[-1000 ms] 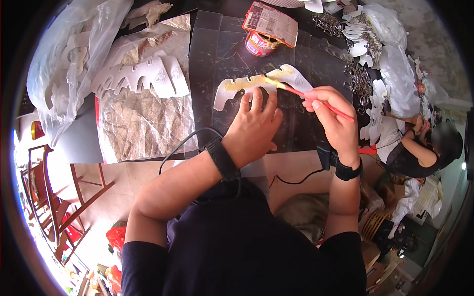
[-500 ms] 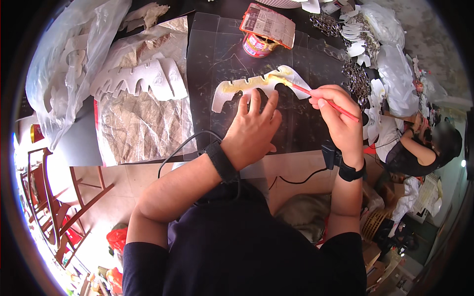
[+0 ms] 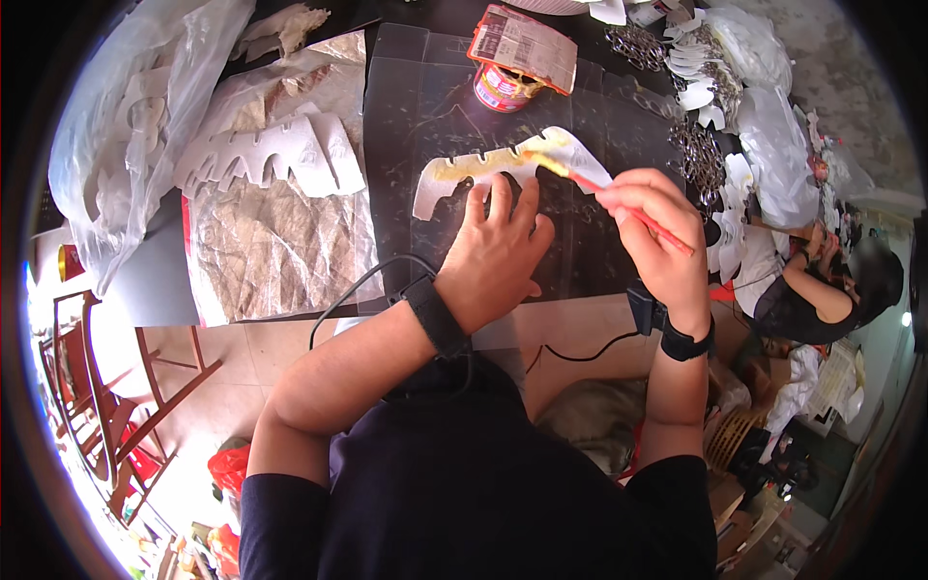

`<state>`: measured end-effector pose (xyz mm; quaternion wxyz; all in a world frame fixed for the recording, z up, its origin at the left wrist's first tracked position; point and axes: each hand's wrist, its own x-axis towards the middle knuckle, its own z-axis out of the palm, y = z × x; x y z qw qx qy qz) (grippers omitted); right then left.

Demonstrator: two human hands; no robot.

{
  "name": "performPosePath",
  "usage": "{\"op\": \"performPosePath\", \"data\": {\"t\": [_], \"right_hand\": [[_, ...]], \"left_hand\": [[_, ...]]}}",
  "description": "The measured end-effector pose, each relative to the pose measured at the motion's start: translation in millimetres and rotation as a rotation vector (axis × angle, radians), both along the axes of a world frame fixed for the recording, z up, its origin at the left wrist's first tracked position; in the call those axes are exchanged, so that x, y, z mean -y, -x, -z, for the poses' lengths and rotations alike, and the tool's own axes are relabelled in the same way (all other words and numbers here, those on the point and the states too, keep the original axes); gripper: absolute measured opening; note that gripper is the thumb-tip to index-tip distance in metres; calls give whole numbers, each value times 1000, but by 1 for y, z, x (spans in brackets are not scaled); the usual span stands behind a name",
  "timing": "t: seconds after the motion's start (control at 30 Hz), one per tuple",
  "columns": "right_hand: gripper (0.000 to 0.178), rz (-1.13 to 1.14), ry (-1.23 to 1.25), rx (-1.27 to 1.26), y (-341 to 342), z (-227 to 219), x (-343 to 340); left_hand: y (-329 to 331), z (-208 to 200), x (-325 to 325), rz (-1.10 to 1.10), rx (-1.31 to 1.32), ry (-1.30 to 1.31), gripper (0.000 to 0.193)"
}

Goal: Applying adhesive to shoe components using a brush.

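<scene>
A white curved cut-out piece with notches along its top edge lies flat on the dark tabletop, with a yellowish wet-looking coat along its upper part. My left hand is spread, its fingertips pressing on the piece's lower edge. Pinched in my right hand is a red-handled brush. Its yellow-smeared tip touches the right part of the piece. Beyond the piece stands a small red and yellow tub, with a printed cardboard flap lying over its top.
Similar white cut-outs overlap on a plastic-wrapped brown sheet at the left. A clear plastic bag lies farther left. Metal chains and white bags crowd the right. Another person works at the far right.
The brush tip has shifted slightly along the right part of the white piece, and my right hand has tilted a little with it. My left hand stays nearly in place.
</scene>
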<state>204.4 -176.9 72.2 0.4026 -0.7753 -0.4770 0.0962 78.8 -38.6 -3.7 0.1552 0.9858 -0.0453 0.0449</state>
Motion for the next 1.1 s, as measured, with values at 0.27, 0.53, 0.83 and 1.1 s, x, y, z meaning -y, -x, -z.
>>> {"op": "performPosePath", "data": {"t": [0.27, 0.53, 0.83, 1.1], "right_hand": [[17, -34, -34, -2, -1, -1, -4], [17, -43, -17, 8, -4, 0, -1], [18, -46, 4, 26, -6, -5, -1], [17, -27, 17, 3, -13, -10, 8]], "left_hand": [[0, -1, 0, -2, -19, -13, 70], [1, 0, -1, 7, -11, -5, 71], [1, -1, -2, 15, -12, -20, 71], [-1, -1, -1, 1, 12, 16, 68]]}}
